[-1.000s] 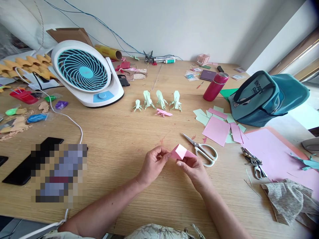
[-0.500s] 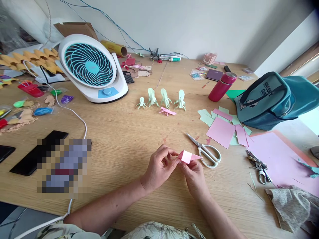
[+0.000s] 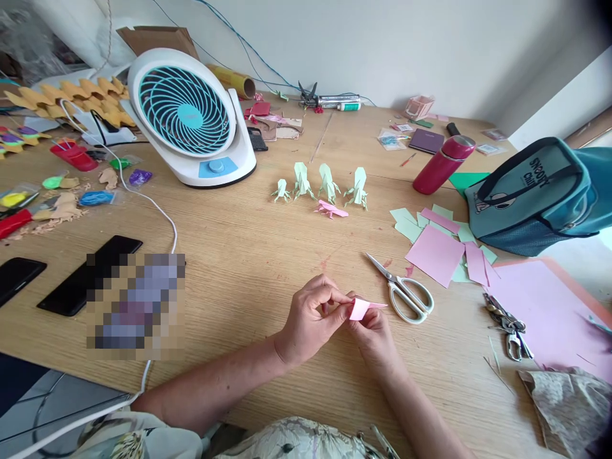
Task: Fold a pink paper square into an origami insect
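Observation:
Between my hands is a small folded piece of pink paper [image 3: 359, 310], with a thin point sticking out to the right. My left hand [image 3: 313, 315] pinches its left end between thumb and fingers. My right hand [image 3: 375, 338] grips it from below, its fingertips partly hidden behind the paper. White-handled scissors [image 3: 408, 294] lie just right of my hands, blades pointing away to the left. Farther back stand several pale green folded-paper insects [image 3: 329, 183], and a pink paper insect [image 3: 331, 209] lies in front of them.
Pink and green paper pieces [image 3: 435, 255] lie on the right, near a teal bag [image 3: 530, 197] and a red flask [image 3: 444, 164]. Keys [image 3: 509, 328] rest on a large pink sheet. At left are a fan [image 3: 191, 121], a white cable [image 3: 162, 215] and a black phone-like slab [image 3: 71, 293].
The pink paper has been tilted and folded narrower between my fingers, its right point now thinner. My view has shifted slightly, so the table things appear farther right.

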A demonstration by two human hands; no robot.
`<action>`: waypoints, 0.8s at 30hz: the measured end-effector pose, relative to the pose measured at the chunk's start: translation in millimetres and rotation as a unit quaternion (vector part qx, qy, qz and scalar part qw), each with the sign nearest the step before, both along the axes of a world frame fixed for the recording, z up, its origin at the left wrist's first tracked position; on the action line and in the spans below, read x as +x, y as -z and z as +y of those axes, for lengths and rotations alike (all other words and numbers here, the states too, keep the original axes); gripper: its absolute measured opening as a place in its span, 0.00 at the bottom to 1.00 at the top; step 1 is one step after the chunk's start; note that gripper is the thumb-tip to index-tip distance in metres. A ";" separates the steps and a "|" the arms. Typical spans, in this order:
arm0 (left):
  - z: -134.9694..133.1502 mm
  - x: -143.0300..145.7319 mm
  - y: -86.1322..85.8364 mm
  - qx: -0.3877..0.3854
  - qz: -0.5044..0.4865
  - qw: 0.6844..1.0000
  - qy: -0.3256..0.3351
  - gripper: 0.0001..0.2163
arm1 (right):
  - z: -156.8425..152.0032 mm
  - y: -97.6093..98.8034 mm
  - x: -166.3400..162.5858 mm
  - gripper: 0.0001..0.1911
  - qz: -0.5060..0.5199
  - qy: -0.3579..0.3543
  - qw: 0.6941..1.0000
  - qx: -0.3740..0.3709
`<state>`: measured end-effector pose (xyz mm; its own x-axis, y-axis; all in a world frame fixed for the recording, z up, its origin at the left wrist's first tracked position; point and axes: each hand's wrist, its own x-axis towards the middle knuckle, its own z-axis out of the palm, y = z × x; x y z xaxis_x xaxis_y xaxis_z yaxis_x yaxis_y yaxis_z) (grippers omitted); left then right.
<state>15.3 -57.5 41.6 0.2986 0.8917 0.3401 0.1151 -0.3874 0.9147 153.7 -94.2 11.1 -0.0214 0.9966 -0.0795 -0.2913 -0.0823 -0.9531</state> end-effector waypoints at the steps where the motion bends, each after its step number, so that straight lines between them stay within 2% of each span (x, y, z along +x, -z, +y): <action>1: -0.8 -0.1 -1.1 0.004 0.002 1.000 0.000 0.05 | -0.5 0.9 0.0 0.16 -0.005 -0.005 1.000 -0.003; 6: -3.4 -0.2 -7.7 0.030 0.002 1.000 -0.004 0.06 | -2.3 4.1 -0.5 0.17 -0.029 -0.019 0.999 -0.012; 11: -2.6 -0.7 -10.1 0.009 -0.009 1.000 -0.009 0.06 | -2.2 -0.1 -3.1 0.13 -0.012 -0.020 1.000 -0.002; 15: -0.2 -0.7 -9.5 0.002 -0.012 1.000 -0.003 0.05 | -1.3 -2.5 -4.7 0.13 -0.016 -0.001 1.000 -0.006; 17: 1.1 -0.3 -9.2 -0.028 -0.017 0.999 0.000 0.05 | -0.7 -2.1 -5.0 0.16 -0.025 0.019 0.999 -0.016; 20: 3.2 0.3 -8.2 -0.115 -0.037 0.993 0.000 0.04 | 0.6 -2.0 -5.9 0.17 -0.027 0.030 0.999 -0.031; 24: 7.5 -0.3 -3.8 -0.226 -0.096 0.969 0.029 0.09 | 1.5 -4.8 -6.5 0.15 -0.021 0.022 0.999 -0.044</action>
<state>15.0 -50.1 45.5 0.3231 0.9460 -0.0262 -0.0846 0.0564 0.9948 147.2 -92.7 15.9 0.0269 0.9857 -0.1665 -0.2566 -0.1542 -0.9541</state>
